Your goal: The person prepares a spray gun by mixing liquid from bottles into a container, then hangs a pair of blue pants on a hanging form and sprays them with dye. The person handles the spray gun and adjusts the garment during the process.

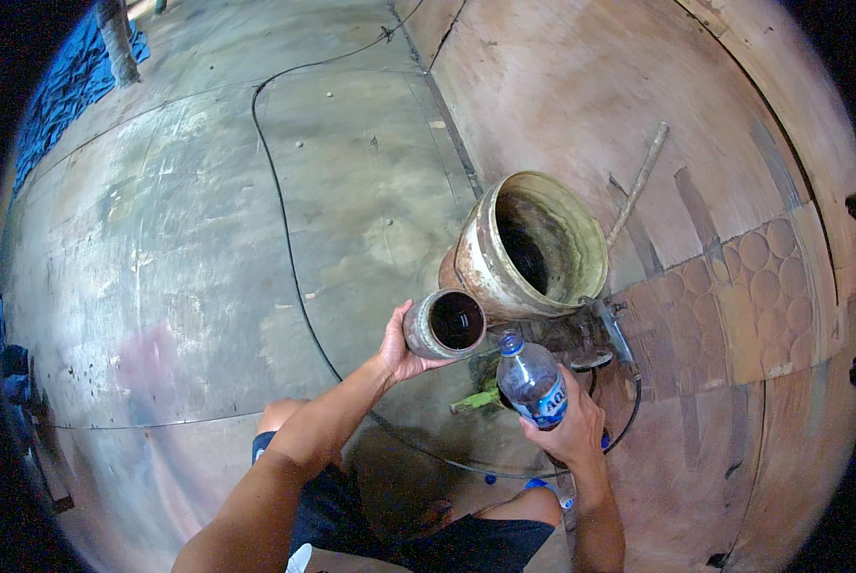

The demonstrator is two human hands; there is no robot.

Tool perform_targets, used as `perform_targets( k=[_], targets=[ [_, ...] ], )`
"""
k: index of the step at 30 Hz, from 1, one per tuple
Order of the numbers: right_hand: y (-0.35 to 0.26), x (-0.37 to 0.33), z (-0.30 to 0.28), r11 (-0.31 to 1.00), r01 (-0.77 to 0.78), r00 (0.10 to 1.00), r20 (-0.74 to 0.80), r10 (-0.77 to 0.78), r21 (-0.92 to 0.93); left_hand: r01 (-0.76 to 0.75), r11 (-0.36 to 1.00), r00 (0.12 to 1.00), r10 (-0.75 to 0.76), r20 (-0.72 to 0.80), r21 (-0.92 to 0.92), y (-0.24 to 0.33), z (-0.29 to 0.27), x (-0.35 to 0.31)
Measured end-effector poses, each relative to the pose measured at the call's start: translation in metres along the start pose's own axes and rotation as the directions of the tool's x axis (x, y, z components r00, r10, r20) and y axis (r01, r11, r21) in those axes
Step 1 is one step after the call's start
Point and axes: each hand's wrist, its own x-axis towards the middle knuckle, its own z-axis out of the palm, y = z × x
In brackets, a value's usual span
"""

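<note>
My left hand (399,349) is wrapped round the side of a grimy, pale cylindrical cup (424,330). Dark liquid (458,322) shows inside it. Close by on the right, my right hand (578,427) grips a clear plastic bottle (525,374) with a blue label. The bottle stands nearly upright with its neck uncovered, a small gap away from the cup. How much is in the bottle I cannot tell. Just beyond both hands a large stained bucket (474,250) leans with its mouth toward the right, dark inside.
A metal tool (615,334) on a black hose (285,210) lies right of the bucket. The hose loops across the floor near my legs. A stick (640,180) lies behind. Something green (476,401) sits below the cup. Blue cloth (65,91) lies far left.
</note>
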Motion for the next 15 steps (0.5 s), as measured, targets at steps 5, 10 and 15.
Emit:
perform_targets(
  k=[5,10,15],
  targets=[
    [-0.003,0.018,0.002,0.999,0.008,0.997,0.082,-0.005,-0.034,-0.035,0.998,0.999,0.035,-0.001,0.048,0.001,0.006,-0.001],
    [-0.004,0.028,0.002,0.995,0.062,0.996,0.071,-0.056,-0.078,-0.035,0.999,0.999,0.036,-0.032,0.011,0.004,0.011,-0.003],
    [-0.005,0.034,0.001,0.990,0.059,0.992,0.115,-0.045,-0.126,-0.031,0.999,0.999,0.032,-0.039,0.017,0.005,0.010,-0.001]
  ],
)
